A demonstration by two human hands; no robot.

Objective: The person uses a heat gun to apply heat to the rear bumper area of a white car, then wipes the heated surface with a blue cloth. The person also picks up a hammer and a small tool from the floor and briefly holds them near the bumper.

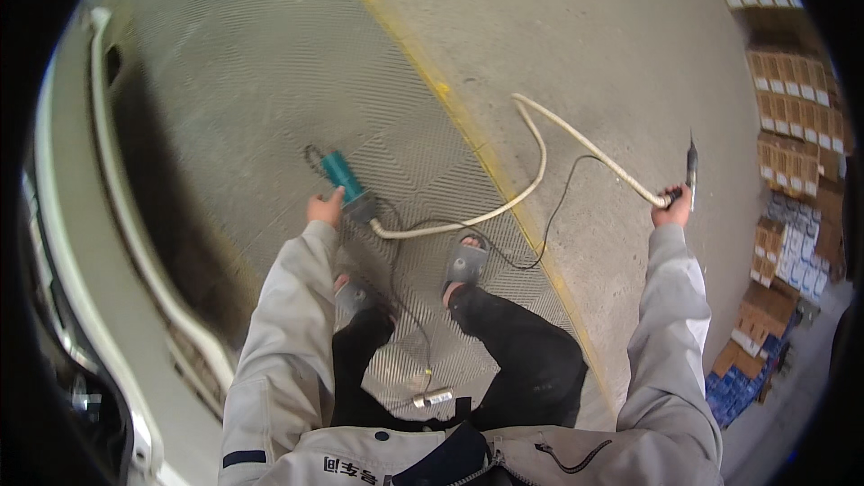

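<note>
My left hand [326, 207] is closed on the side of a teal cylindrical blower-like unit [342, 178] with a dark grey end piece; a dark chain loop [313, 158] hangs at its far end. From the grey end runs a cream flexible hose [540, 162], which bends in a wide loop over to the right. Gripped in my right hand [675, 209] is a slim dark handpiece [692, 162] with a thin pointed tip aimed away from me. The hose ends at this handpiece, and a thin black cable [558, 220] trails below it.
A pale vehicle body edge [108, 261] curves along the left. My feet in grey slippers [466, 263] stand on ribbed flooring beside a yellow line [441, 90]. A small silver cylinder [433, 399] lies near me, by a cable. Stacked cartons [792, 117] line the right.
</note>
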